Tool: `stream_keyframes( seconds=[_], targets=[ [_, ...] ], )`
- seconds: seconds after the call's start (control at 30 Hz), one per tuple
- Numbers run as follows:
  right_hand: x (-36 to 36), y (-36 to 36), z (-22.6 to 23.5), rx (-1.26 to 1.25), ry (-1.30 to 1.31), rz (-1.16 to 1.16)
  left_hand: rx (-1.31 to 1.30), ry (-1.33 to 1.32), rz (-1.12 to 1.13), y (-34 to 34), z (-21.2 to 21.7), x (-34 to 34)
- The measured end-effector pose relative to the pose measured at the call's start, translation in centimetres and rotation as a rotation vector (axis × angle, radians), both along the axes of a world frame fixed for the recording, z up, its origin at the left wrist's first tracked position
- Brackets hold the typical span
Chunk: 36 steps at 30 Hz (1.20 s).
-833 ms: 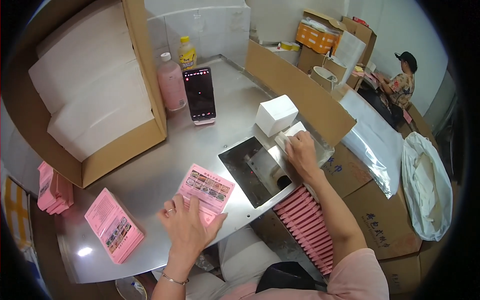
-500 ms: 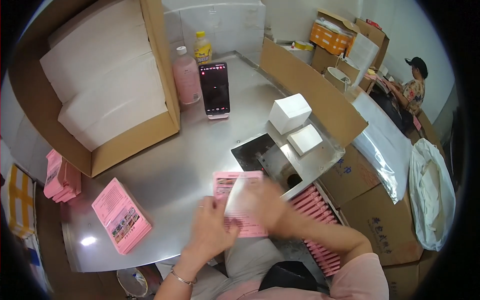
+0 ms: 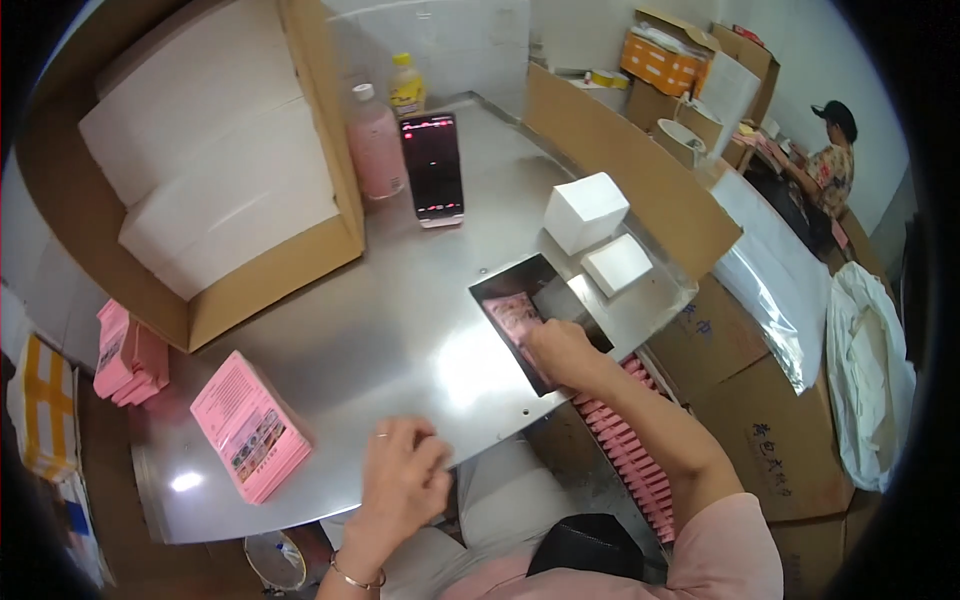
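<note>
My right hand [image 3: 562, 355] reaches over the dark rectangular opening [image 3: 547, 272] in the metal table, its fingers closed on a pink packet [image 3: 512, 314]. The packet lies at a slant in that opening, its near end hidden by the hand. Close to the table's front edge hovers my left hand [image 3: 405, 475], fingers loosely curled and apart, with nothing visible in it. To its left lies a neat stack of pink printed packets [image 3: 245, 425].
A big open carton [image 3: 275, 295] with white packs stands at the left, beside more pink packets [image 3: 130, 355]. A phone [image 3: 433, 170] on a stand, bottles [image 3: 375, 145] and two white boxes [image 3: 587, 212] are farther back. Rows of pink packets [image 3: 630, 440] sit below right. Another person [image 3: 830, 170] works far right.
My right hand has moved right and away with a pink packet, from in front of me into the table opening. My left hand has let go and drawn slightly nearer.
</note>
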State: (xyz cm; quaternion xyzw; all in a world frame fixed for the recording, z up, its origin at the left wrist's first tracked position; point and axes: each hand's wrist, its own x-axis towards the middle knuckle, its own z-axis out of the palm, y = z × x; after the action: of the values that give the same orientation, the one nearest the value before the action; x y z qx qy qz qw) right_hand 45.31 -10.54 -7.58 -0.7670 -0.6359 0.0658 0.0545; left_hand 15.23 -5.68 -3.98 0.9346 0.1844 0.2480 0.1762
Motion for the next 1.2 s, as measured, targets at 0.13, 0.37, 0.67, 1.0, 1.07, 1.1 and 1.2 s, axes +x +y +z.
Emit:
stream_keyframes(
  seconds=[0.13,0.37,0.67,1.0,1.07,1.1,1.2],
  targets=[
    [1.3,-1.2,3.2,0.725,-0.283,-0.058,0.149,-0.178,0.454,3.8,0.3,-6.9],
    [8.9,-3.4,-0.2,0.673,-0.377,-0.333,0.138,0.244,0.723,9.3,0.8,-13.5],
    [10.3,-3.4,0.1,0.765,-0.258,-0.281,0.059,0.055,0.089,3.1,-1.1,2.5],
    [7.2,-3.0,-0.1,0.877,-0.187,-0.137,0.045,-0.036,-0.034,0.5,-2.0,7.3],
    [-1.6,-2.8,0.6,0.856,-0.052,0.311,-0.023,-0.104,-0.077,0.7,-2.0,6.4],
    [-6.0,-4.3,1.9,0.563,-0.03,0.507,-0.183,-0.098,-0.08,1.6,-2.9,5.5],
    [-9.9,-5.5,0.8,0.703,0.06,0.63,0.119,0.138,0.099,1.9,-1.5,4.0]
  ],
)
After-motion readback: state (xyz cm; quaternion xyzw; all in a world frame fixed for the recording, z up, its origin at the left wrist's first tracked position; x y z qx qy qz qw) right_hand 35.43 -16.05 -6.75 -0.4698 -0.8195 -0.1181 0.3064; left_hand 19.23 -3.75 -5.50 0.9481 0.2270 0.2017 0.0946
